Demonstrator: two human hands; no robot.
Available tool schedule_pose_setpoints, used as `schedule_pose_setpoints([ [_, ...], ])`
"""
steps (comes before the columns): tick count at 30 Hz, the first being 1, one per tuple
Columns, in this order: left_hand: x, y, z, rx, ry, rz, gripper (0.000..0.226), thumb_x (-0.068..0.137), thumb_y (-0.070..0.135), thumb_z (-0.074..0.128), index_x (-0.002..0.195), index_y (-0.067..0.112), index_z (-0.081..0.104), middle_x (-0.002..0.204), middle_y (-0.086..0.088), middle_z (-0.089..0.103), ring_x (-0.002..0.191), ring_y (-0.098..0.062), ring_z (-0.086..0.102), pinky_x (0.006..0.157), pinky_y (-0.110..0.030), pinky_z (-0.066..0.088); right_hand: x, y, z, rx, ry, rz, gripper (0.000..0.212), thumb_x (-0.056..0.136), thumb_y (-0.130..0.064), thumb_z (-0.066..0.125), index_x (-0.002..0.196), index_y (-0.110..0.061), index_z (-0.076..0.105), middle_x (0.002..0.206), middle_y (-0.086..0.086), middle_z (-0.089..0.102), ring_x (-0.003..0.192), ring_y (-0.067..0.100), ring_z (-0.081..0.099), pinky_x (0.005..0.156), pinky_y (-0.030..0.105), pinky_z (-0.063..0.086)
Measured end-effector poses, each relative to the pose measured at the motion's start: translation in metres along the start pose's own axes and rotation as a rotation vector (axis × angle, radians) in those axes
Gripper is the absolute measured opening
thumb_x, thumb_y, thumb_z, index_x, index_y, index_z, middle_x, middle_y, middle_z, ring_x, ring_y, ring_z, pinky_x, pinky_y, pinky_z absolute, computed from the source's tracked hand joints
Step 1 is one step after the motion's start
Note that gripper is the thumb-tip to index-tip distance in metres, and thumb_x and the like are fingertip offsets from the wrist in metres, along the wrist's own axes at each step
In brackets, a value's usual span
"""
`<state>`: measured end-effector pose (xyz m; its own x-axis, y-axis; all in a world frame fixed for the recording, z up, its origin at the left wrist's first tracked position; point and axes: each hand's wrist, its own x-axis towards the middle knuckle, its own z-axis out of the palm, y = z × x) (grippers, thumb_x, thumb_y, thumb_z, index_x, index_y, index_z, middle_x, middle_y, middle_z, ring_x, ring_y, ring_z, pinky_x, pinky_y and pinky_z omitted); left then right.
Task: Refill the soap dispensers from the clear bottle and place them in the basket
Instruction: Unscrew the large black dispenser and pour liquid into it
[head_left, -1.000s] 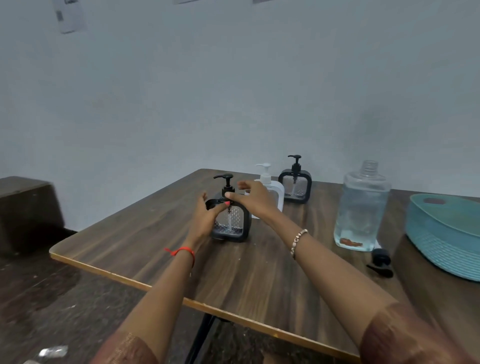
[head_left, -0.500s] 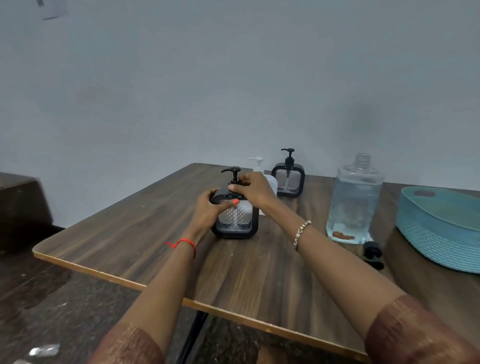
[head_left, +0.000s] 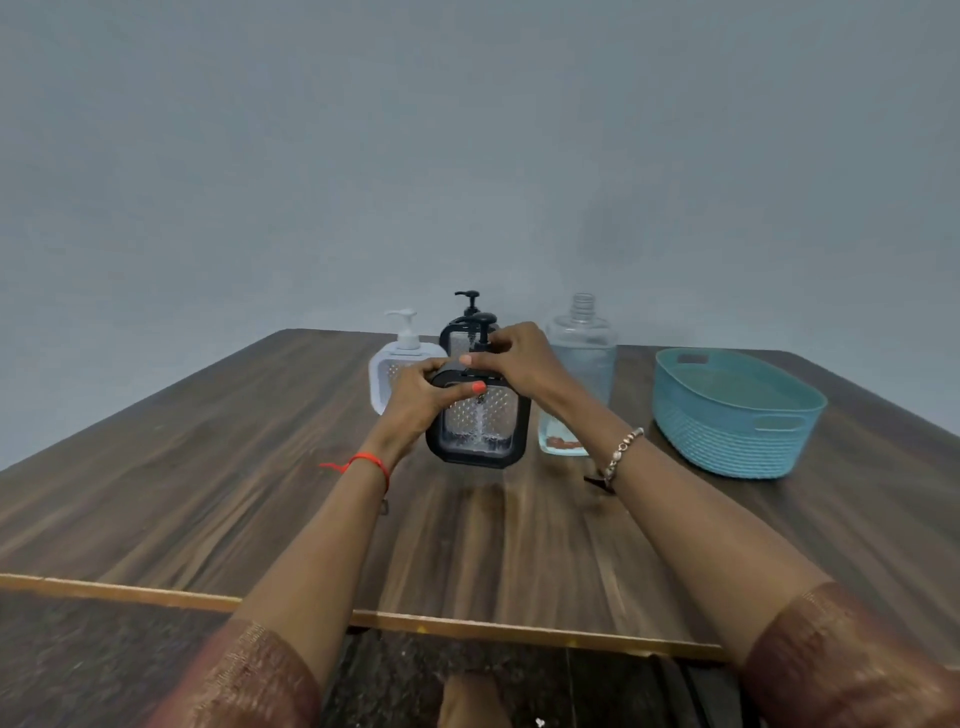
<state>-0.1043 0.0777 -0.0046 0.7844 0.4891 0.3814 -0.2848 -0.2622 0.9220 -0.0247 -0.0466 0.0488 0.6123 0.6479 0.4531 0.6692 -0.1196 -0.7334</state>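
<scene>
Black-framed square dispenser (head_left: 478, 431) foremost, mid dark wooden table (head_left: 208, 493); white plastic dispenser (head_left: 382, 374) behind-left, second black-framed dispenser (head_left: 457, 338) directly behind, clear plastic bottle (head_left: 582, 353) right, teal ribbed basket (head_left: 727, 431) farthest right.

text: none legible | held dispenser (head_left: 478, 426), white dispenser (head_left: 384, 374), bottle (head_left: 582, 353), basket (head_left: 727, 431): no label, brand or number legible | wall (head_left: 467, 156), table (head_left: 208, 467): no sign legible
</scene>
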Motion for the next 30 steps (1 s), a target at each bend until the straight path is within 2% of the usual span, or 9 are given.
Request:
schedule_pose_setpoints([
  [3, -0.002, 0.003, 0.008, -0.013, -0.072, 0.007, 0.024, 0.068, 0.006, 0.078, 0.088, 0.016, 0.070, 0.076, 0.005, 0.074, 0.076, -0.010, 0.068, 0.077, -0.022, 0.054, -0.004, 0.006, -0.017, 0.092, -0.073, -0.030, 0.027, 0.075, -0.015, 0.075, 0.083, 0.010, 0.068, 0.073, 0.020, 0.069, 0.063, 0.020, 0.058, 0.065, 0.035, 0.049],
  [6, -0.004, 0.006, 0.010, -0.042, -0.121, 0.008, 0.022, 0.074, -0.001, 0.071, 0.089, 0.016, 0.069, 0.075, 0.008, 0.074, 0.074, -0.005, 0.068, 0.074, -0.016, 0.053, -0.010, 0.008, -0.031, 0.230, -0.203, -0.033, 0.023, 0.080, -0.003, 0.068, 0.100, 0.008, 0.067, 0.070, -0.001, 0.072, 0.067, 0.009, 0.065, 0.069, 0.020, 0.054],
  [11, -0.009, 0.013, 0.016, -0.126, -0.132, -0.019, 0.035, 0.072, -0.001, 0.072, 0.107, 0.000, 0.064, 0.077, 0.007, 0.074, 0.076, -0.006, 0.068, 0.073, -0.016, 0.053, -0.010, 0.014, -0.045, 0.580, -0.401, 0.034, 0.034, 0.087, 0.010, 0.048, 0.120, 0.003, 0.054, 0.091, -0.001, 0.075, 0.089, 0.011, 0.069, 0.085, 0.020, 0.053],
  [14, -0.009, 0.016, 0.023, -0.128, -0.019, -0.019, 0.031, 0.072, -0.002, 0.073, 0.101, 0.003, 0.065, 0.072, 0.009, 0.073, 0.069, -0.002, 0.068, 0.066, -0.014, 0.052, -0.010, 0.013, -0.048, 0.501, -0.296, 0.029, 0.027, 0.084, 0.000, 0.059, 0.110, -0.002, 0.063, 0.093, 0.004, 0.072, 0.085, 0.012, 0.067, 0.085, 0.021, 0.053],
  [16, -0.008, 0.019, 0.025, -0.112, 0.062, -0.008, 0.026, 0.068, 0.004, 0.079, 0.088, 0.014, 0.065, 0.075, 0.007, 0.070, 0.066, -0.001, 0.067, 0.065, -0.015, 0.051, -0.013, 0.007, -0.043, 0.262, -0.132, 0.017, 0.022, 0.077, -0.015, 0.073, 0.095, -0.003, 0.069, 0.080, 0.004, 0.068, 0.070, 0.008, 0.063, 0.070, 0.017, 0.051],
  [19, -0.006, 0.018, 0.024, -0.044, 0.096, 0.015, 0.032, 0.063, 0.010, 0.083, 0.087, 0.017, 0.063, 0.082, 0.003, 0.068, 0.072, -0.005, 0.065, 0.066, -0.015, 0.051, -0.012, 0.002, -0.031, 0.078, 0.037, 0.005, 0.043, 0.067, -0.030, 0.081, 0.081, 0.008, 0.067, 0.068, 0.011, 0.059, 0.060, 0.015, 0.053, 0.058, 0.024, 0.041],
  [22, -0.006, 0.016, 0.021, -0.021, 0.108, 0.008, 0.041, 0.060, 0.013, 0.086, 0.095, 0.011, 0.064, 0.088, -0.002, 0.069, 0.078, -0.013, 0.066, 0.072, -0.021, 0.051, -0.011, -0.002, -0.030, 0.141, -0.033, 0.059, 0.026, 0.076, -0.016, 0.074, 0.091, 0.005, 0.069, 0.079, 0.013, 0.065, 0.068, 0.018, 0.059, 0.068, 0.027, 0.047],
  [26, -0.008, 0.011, 0.015, 0.000, 0.126, -0.012, 0.047, 0.058, 0.012, 0.087, 0.100, 0.005, 0.065, 0.091, -0.006, 0.071, 0.081, -0.016, 0.067, 0.075, -0.024, 0.052, -0.010, -0.002, -0.028, 0.306, -0.072, 0.128, 0.034, 0.081, 0.006, 0.057, 0.115, 0.006, 0.060, 0.103, 0.011, 0.064, 0.085, 0.013, 0.060, 0.063, 0.006, 0.046],
  [30, -0.010, 0.010, 0.014, -0.006, 0.129, -0.003, 0.036, 0.060, 0.011, 0.086, 0.091, 0.010, 0.066, 0.084, -0.003, 0.071, 0.075, -0.014, 0.067, 0.071, -0.021, 0.052, -0.011, -0.003, -0.017, 0.141, 0.012, 0.096, 0.038, 0.073, -0.023, 0.077, 0.101, -0.001, 0.065, 0.086, 0.004, 0.065, 0.075, 0.011, 0.059, 0.069, 0.021, 0.047],
])
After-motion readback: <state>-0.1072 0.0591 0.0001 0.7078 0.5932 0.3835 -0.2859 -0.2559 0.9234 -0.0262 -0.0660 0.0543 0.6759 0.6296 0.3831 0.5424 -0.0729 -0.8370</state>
